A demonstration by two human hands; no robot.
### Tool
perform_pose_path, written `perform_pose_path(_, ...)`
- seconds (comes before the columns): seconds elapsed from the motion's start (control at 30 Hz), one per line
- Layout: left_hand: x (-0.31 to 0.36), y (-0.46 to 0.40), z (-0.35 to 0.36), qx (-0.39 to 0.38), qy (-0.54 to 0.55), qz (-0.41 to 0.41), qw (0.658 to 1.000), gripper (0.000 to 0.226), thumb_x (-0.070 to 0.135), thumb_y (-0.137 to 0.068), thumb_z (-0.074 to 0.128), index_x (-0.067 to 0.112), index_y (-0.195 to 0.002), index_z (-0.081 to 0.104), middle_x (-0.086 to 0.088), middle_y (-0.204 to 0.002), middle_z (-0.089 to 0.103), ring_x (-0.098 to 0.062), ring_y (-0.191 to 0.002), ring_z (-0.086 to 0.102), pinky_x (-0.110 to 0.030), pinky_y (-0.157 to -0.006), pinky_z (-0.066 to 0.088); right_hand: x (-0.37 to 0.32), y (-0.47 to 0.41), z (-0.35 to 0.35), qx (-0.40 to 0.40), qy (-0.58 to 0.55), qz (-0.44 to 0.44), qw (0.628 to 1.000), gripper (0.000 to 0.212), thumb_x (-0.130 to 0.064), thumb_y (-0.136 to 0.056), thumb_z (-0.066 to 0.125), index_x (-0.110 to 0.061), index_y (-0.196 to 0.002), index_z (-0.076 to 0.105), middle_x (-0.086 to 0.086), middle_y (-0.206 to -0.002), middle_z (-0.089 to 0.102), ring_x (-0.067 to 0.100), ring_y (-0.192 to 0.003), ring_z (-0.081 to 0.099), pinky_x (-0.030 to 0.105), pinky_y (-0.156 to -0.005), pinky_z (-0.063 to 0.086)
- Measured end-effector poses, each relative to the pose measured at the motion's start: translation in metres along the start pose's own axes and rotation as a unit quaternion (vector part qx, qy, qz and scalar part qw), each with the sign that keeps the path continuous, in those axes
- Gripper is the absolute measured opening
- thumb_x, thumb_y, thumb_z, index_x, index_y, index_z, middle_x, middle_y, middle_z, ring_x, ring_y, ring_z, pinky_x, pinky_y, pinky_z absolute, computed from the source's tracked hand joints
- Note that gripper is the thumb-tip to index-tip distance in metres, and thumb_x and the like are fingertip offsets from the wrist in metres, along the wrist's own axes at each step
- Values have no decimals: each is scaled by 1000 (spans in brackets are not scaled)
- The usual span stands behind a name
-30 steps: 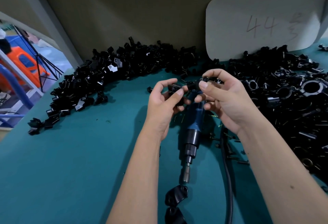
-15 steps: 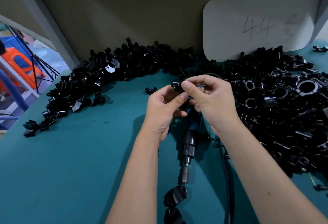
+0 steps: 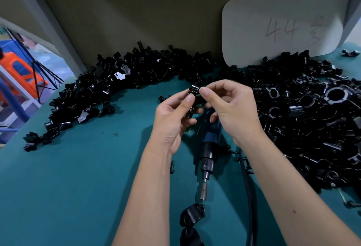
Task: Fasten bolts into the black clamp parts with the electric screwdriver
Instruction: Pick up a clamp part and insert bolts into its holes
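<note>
My left hand [image 3: 173, 117] holds a small black clamp part [image 3: 194, 94] between thumb and fingers above the green table. My right hand [image 3: 230, 107] pinches at the top of the same part with thumb and forefinger; whatever small piece sits under the fingertips is hidden. The electric screwdriver [image 3: 207, 154] lies on the table below my hands, blue body away from me, bit end toward me, and neither hand touches it. Two black clamp halves [image 3: 192, 214] lie just past its tip.
A long heap of black clamp parts [image 3: 121, 81] curves along the back left. A larger heap of black parts and bolts [image 3: 312, 121] fills the right. A white board marked 44 [image 3: 283, 25] leans on the wall. A black cable [image 3: 249, 197] runs beside the screwdriver.
My right hand has moved left from the right-hand heap onto the part held by my left hand. Both hands have drawn together; the screwdriver stayed put.
</note>
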State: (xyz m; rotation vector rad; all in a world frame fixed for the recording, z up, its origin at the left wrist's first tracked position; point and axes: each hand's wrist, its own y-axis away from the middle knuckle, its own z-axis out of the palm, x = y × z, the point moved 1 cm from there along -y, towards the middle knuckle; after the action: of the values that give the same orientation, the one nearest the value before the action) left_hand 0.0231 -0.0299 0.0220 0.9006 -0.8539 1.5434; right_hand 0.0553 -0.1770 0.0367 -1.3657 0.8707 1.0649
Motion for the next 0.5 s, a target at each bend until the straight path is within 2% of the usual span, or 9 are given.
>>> perform_pose_path(0.07,-1,0,0,-1,-2,-2,1000,25,28,-82,77,18,-104,81,-6,-97,77,-15,-73,72,-17,-53,53,1,0,-1,-1,11,-5,1000,13,-27,-88,84,-17,-91,76,1,-80,75,13,-63,69,28,-46,52)
perform_pose_path(0.13,-1,0,2,-11,12,-2,1000,23,24,-84,74,13,-104,80,-7,-97,78,-16,-78,74,-20,-62,58,2,0,-3,-5,12,-13,1000,14,-25,-86,85,-18,-92,75,2,-81,76,18,-64,71,29,-46,53)
perform_pose_path(0.23,1,-1,-1,1,47,0,999,28,20,-85,72,3,-107,74,-8,-98,78,-18,-87,77,-21,-74,60,1,1,-3,-52,-1,-18,998,12,-17,-88,83,-18,-97,75,3,-87,77,23,-74,77,31,-50,57)
perform_pose_path(0.33,5,-1,-5,11,55,-9,998,32,19,-83,73,0,-108,72,-9,-95,76,-17,-84,76,-20,-72,59,1,1,0,-73,-4,-10,997,16,-12,-89,81,-19,-103,76,1,-92,77,23,-82,77,34,-53,60)
perform_pose_path(0.5,9,0,-11,13,43,-2,999,23,19,-84,71,4,-101,76,-7,-92,76,-15,-84,73,-19,-71,58,-1,4,7,-62,30,-41,997,16,-12,-89,82,-15,-103,75,-4,-88,76,17,-80,76,31,-49,59)
